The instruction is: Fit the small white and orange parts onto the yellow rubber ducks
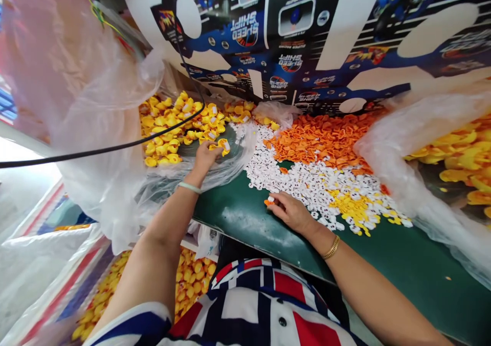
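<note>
My left hand (206, 156) reaches forward into a clear plastic bag (115, 131) of small yellow duck pieces (172, 126). Its fingers are closed on one yellow duck piece (223, 145) with a white patch. My right hand (290, 210) rests on the green table (402, 264) at the near edge of a heap of small white pieces (303, 180). Its fingertips pinch a small orange and white piece (269, 201).
A pile of orange pieces (326, 141) lies behind the white ones, with a small yellow pile (353, 208) to the right. A second clear bag of yellow ducks (456, 162) sits at right. Printed cardboard (307, 34) stands at the back. A black cable (95, 151) crosses the left. More yellow ducks (192, 279) lie below the table.
</note>
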Available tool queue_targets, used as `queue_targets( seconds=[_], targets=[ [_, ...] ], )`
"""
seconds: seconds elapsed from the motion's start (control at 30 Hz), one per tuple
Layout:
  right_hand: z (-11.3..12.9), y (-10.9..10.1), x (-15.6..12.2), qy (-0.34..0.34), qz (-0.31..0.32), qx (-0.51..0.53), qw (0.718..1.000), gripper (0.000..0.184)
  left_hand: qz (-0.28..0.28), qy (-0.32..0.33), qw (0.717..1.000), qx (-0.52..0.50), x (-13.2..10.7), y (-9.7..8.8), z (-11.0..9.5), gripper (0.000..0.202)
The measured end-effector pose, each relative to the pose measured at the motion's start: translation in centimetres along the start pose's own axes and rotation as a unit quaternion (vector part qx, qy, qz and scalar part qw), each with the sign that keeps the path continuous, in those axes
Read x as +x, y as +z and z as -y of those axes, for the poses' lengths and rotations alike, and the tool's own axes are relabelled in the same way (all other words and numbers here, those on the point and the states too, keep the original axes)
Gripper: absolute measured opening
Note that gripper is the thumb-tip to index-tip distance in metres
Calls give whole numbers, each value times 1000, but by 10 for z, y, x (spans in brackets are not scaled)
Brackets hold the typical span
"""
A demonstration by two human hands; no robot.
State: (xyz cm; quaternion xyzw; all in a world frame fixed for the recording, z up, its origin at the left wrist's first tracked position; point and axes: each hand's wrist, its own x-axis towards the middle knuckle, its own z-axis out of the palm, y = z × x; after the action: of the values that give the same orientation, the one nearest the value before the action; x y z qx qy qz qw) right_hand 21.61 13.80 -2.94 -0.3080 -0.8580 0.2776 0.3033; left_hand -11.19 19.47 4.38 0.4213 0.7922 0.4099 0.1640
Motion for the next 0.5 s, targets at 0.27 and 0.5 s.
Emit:
queue_targets(
  seconds=[0.27, 0.5],
  targets=[
    [47, -39, 1, 52, -173, 85, 980, 32, 440, -76, 844, -297, -140, 13, -43, 45],
    [47, -35, -26, 122, -250, 41, 960, 28, 346, -192, 707, -586, -213, 59, -52, 46]
  ],
)
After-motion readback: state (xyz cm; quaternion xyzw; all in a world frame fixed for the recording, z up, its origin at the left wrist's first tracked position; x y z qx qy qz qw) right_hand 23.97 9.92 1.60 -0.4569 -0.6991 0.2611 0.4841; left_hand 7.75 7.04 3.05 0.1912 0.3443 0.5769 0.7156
